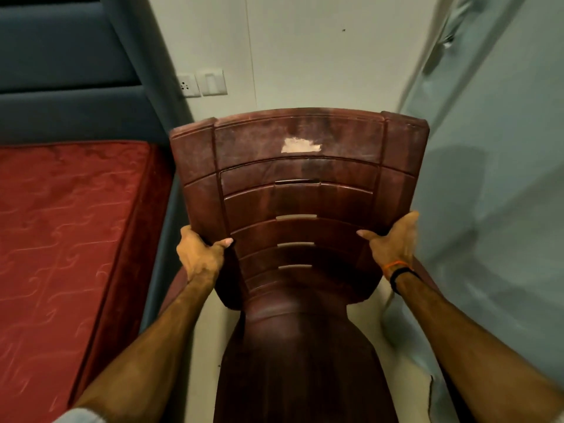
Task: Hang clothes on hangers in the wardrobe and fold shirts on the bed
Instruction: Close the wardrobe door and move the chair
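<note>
A dark brown plastic chair (300,190) fills the middle of the view, its slatted backrest facing me. My left hand (198,254) grips the backrest's left edge, thumb on the front. My right hand (393,242) holds the right edge, thumb across the front and fingers behind. The bed (61,239) with a red patterned mattress lies at the left. A pale wardrobe door (488,178) stands along the right. No clothes or hangers are in view.
A blue padded headboard (67,71) rises behind the bed. A white wall with a socket and switch plate (203,83) is straight ahead. The chair stands in the narrow strip of pale floor (207,325) between the bed and the wardrobe.
</note>
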`<state>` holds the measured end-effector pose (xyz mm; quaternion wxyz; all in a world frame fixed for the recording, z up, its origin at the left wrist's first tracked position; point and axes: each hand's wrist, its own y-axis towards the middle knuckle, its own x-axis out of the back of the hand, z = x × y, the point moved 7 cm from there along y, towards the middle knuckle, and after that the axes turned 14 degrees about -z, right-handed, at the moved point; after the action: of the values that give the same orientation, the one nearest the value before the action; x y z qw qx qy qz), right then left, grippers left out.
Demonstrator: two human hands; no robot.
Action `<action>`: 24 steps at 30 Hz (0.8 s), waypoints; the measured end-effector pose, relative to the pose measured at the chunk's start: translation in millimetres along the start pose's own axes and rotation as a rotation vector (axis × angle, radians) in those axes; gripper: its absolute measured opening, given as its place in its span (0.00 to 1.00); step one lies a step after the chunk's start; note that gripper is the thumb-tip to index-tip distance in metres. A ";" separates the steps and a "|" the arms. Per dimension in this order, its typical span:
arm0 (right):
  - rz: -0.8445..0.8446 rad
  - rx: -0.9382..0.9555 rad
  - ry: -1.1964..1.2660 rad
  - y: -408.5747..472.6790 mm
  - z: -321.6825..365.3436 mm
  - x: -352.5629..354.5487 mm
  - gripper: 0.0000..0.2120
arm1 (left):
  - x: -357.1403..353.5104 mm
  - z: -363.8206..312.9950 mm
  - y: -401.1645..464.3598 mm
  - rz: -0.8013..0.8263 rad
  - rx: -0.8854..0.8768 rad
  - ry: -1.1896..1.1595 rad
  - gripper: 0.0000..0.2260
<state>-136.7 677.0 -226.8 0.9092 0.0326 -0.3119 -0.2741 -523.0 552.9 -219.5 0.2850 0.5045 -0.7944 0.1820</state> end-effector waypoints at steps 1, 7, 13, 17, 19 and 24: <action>0.012 0.000 0.008 -0.8 2.3 -1.6 0.36 | 1.7 -0.3 0.8 -0.001 0.005 -0.001 0.31; 0.024 0.022 0.031 95.4 33.5 -90.2 0.34 | -81.0 -64.2 82.8 -0.016 0.015 0.010 0.31; 0.044 0.037 0.057 150.7 60.1 -149.3 0.39 | -119.5 -104.3 130.4 -0.031 0.031 0.011 0.32; 0.078 0.021 0.044 182.6 69.5 -189.0 0.40 | -142.9 -122.8 158.6 -0.042 0.051 0.004 0.33; 0.079 0.025 0.040 207.1 78.5 -215.1 0.41 | -160.6 -136.0 182.0 -0.050 0.052 0.002 0.32; 0.094 0.048 0.044 247.1 100.0 -250.9 0.41 | -192.8 -164.5 217.6 -0.052 0.071 -0.015 0.32</action>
<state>-241.4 1027.7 -227.4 0.9265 0.0457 -0.2997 -0.2229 -612.5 874.7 -215.7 0.2658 0.5362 -0.7761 0.1990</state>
